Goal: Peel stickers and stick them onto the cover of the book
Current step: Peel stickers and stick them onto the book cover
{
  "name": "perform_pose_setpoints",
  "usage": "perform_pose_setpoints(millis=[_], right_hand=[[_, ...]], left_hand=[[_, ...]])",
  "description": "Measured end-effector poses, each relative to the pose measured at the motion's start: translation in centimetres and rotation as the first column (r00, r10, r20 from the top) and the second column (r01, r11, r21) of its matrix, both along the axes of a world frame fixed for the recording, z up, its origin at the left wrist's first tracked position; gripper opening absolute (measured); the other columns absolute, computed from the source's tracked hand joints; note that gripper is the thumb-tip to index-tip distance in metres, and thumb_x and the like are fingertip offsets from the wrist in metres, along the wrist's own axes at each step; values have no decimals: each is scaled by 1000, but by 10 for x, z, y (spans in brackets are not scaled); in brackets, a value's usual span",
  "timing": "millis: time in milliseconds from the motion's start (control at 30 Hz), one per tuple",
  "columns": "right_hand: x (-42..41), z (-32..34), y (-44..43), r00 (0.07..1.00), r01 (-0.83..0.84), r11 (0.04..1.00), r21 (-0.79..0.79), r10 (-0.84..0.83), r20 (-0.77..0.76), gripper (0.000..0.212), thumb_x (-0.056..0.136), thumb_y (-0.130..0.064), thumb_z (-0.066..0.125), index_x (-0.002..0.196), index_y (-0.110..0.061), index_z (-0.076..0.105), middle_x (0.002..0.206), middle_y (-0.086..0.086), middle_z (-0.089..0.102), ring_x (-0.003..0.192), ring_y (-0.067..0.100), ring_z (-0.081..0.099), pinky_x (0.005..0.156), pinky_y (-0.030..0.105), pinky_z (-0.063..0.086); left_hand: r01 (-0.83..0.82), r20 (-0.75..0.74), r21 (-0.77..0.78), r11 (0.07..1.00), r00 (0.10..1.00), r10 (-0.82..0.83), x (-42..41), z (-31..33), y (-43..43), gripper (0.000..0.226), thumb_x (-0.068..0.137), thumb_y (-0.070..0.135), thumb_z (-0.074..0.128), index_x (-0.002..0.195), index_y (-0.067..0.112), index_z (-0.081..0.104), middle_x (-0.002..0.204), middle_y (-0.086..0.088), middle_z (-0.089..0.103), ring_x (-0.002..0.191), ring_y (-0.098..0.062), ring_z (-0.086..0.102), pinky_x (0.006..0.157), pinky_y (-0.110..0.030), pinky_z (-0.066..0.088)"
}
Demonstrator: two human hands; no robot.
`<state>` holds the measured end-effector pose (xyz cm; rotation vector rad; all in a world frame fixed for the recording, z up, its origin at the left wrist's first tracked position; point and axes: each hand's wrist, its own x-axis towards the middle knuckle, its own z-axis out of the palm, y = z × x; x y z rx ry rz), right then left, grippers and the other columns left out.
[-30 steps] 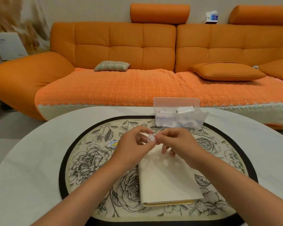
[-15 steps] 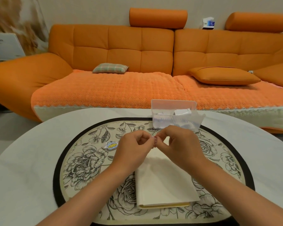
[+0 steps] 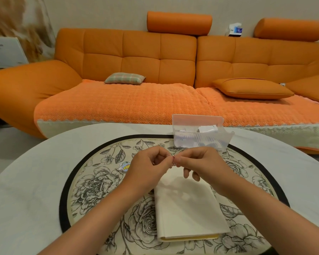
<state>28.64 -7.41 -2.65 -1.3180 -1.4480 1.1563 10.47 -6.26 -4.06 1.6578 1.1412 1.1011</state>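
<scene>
A second ago the sticker [image 3: 173, 160] faced the camera, easy to see. Since then the left hand [image 3: 147, 169] and right hand [image 3: 203, 165] have closed their fingertips tight around it, so only a sliver shows now.

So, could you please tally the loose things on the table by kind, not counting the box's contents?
Round floral mat: 1
Cream closed book: 1
Clear plastic box: 1
Small stickers: 2, pinkish sticker pinched by left hand and right hand, colourful sticker on the mat
Total: 5
</scene>
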Motion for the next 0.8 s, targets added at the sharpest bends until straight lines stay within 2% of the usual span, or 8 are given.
perform_pose_setpoints(millis=[133, 267, 367, 500, 700, 800], right_hand=[[-3, -2, 0, 995, 61, 993, 98, -69, 79, 10, 85, -23, 78, 79, -15, 80, 70, 8, 72, 53, 11, 58, 51, 17, 42], [-7, -6, -1, 982, 57, 983, 172, -86, 169, 12, 88, -23, 75, 77, -17, 78, 68, 0, 72, 53, 10, 60, 57, 23, 46], [-6, -3, 0, 984, 21, 995, 97, -37, 174, 13, 89, -24, 74, 80, -15, 78, 76, 5, 74, 58, 15, 62, 53, 25, 44], [1, 4, 1, 998, -34, 999, -22, 35, 51, 15, 92, -19, 70, 88, -9, 79, 83, 7, 75, 63, 18, 64, 47, 26, 41], [-1, 3, -1, 993, -28, 999, 23, 25, 113, 13, 92, -19, 70, 85, -12, 78, 78, 2, 73, 59, 16, 65, 46, 27, 40], [-1, 4, -2, 988, -35, 998, 60, 25, 149, 14, 92, -20, 70, 83, -15, 78, 75, 1, 72, 57, 16, 65, 44, 24, 39]], left_hand=[[-3, -8, 0, 1000, 1000, 3, -1, -2, 1, 11, 92, 16, 68, 82, 17, 71, 77, 0, 74, 69, -19, 69, 66, -26, 54], [-6, -24, -12, 1000, 1000, 6, 0, -4, 1, 11, 92, 17, 68, 82, 17, 71, 75, 3, 74, 65, -15, 70, 62, -21, 53], [-13, -39, -23, 1000, 999, 12, 0, -4, 1, 13, 93, 19, 67, 81, 17, 70, 68, 7, 71, 57, -12, 66, 57, -21, 51], [-15, -34, -43, 999, 999, 14, 0, -1, 1, 14, 93, 18, 67, 80, 15, 69, 58, 11, 66, 53, -5, 60, 51, -13, 43], [-1, -57, -48, 999, 998, -1, 0, -1, 1, 16, 93, 19, 66, 77, 18, 68, 57, 8, 65, 53, -8, 62, 59, -26, 49], [3, -44, -52, 999, 999, -6, 0, -1, 0, 16, 93, 18, 66, 77, 17, 68, 58, 7, 66, 54, -8, 62, 61, -29, 50]])
